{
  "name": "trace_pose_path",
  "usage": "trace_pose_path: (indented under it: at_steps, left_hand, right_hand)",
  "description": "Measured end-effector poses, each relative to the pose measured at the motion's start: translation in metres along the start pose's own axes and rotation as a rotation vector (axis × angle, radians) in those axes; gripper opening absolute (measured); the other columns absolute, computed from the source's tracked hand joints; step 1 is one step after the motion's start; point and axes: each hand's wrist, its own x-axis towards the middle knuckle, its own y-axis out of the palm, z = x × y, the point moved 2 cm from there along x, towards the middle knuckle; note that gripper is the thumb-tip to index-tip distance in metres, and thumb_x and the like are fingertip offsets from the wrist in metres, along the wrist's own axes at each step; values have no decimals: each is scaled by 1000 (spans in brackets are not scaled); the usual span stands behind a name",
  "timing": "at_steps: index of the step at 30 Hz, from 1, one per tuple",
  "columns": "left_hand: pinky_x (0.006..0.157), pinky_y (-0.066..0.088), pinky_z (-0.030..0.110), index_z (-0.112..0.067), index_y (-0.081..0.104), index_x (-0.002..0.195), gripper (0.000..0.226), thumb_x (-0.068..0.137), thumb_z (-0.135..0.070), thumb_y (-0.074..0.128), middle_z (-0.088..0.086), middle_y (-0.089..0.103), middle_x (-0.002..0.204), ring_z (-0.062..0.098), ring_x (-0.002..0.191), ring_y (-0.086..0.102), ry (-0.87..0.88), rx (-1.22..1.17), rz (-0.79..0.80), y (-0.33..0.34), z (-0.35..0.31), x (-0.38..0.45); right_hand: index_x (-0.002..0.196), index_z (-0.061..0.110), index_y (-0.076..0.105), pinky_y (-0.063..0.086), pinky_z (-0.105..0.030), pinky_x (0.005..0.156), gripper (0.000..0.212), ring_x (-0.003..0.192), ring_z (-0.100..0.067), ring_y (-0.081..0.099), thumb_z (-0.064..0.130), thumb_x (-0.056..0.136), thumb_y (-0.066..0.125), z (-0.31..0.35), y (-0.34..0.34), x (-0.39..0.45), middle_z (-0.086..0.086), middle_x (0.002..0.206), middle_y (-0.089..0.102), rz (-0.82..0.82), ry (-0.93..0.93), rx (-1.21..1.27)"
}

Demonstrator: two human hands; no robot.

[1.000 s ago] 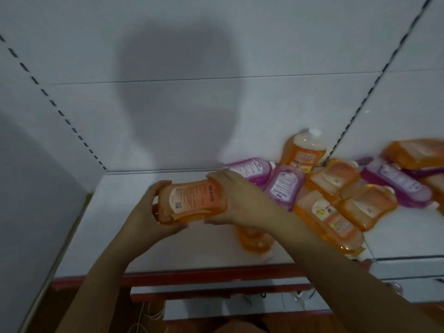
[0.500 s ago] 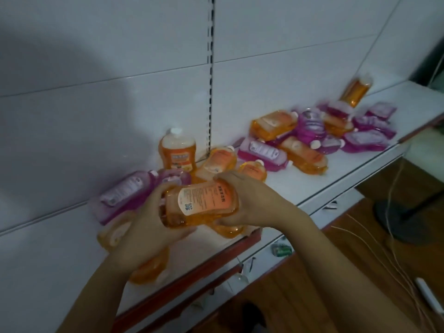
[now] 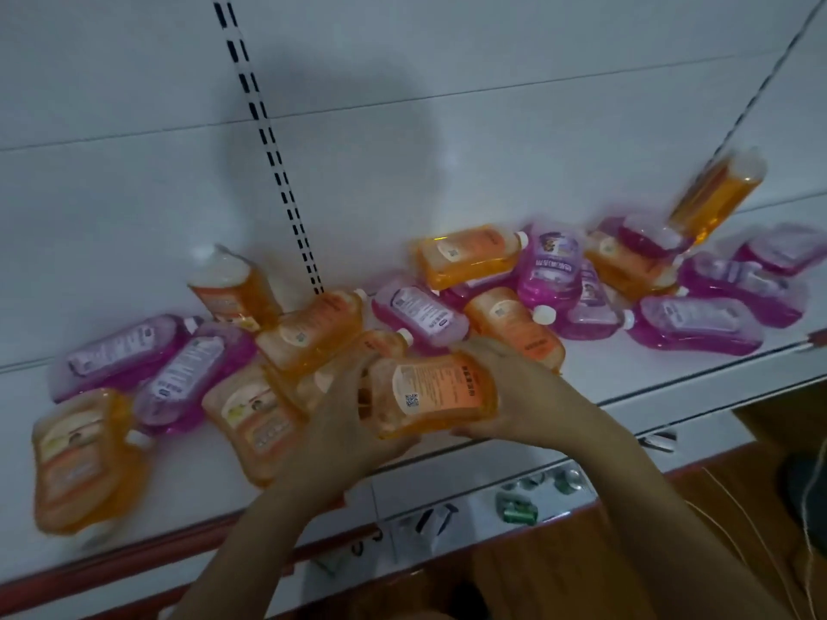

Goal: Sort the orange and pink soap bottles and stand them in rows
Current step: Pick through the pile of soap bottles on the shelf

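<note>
I hold one orange soap bottle [image 3: 436, 396] sideways above the front of the white shelf [image 3: 649, 387], its label facing me. My left hand [image 3: 344, 422] grips its left end and my right hand [image 3: 514, 396] grips its right end. Behind it several orange and pink bottles lie jumbled across the shelf. An orange bottle [image 3: 230, 288] stands upright against the back wall at the left. Another orange bottle [image 3: 716, 194] leans tilted at the far right. A pink bottle [image 3: 552, 266] lies near the middle, and an orange one [image 3: 83, 458] lies at the far left front.
The white back panel has a slotted upright [image 3: 273, 145] and a second one at the far right [image 3: 760, 82]. The shelf front has a red edge strip [image 3: 134, 570]. Below are a lower shelf with small items [image 3: 519, 512], a wooden floor and thin cables [image 3: 760, 543].
The view has swung right along the shelf, so more of the bottle pile shows. Both hands have kept hold of the same orange bottle, held sideways.
</note>
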Motion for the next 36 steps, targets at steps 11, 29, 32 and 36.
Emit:
trace_pose_path:
  at_steps: [11,29,32,36]
  left_hand:
    - [84,28,2,-28,45,139,74,74,-40,78,-15,37,127,-6,115,34,-10,320,-165,74,-10,1]
    - [101,40,20,-24,59,123,35,88,-25,61,-11,48,127,0,120,40,-145,383,-713,-7,29,-72]
    - [96,50,28,-25,57,126,36,90,-30,62,-7,51,128,8,120,45,-261,407,-813,-24,47,-89]
    - [78,40,-1,-26,51,133,51,86,-24,71,-7,41,138,-5,118,34,-497,347,-938,-50,67,-116]
  right_hand:
    - [145,26,37,49,-40,99,90,134,-18,40,59,69,72,-53,16,-6,4,150,32,30,-100,-145]
    - [135,21,49,33,-24,99,50,126,-17,45,47,92,56,112,31,117,2,136,48,-132,-299,140]
    - [141,24,45,34,-18,94,52,125,-8,44,43,94,58,164,47,141,7,142,44,-70,-397,159]
    - [143,19,42,41,-35,103,55,131,-20,43,40,94,56,222,88,173,-1,145,43,108,-497,97]
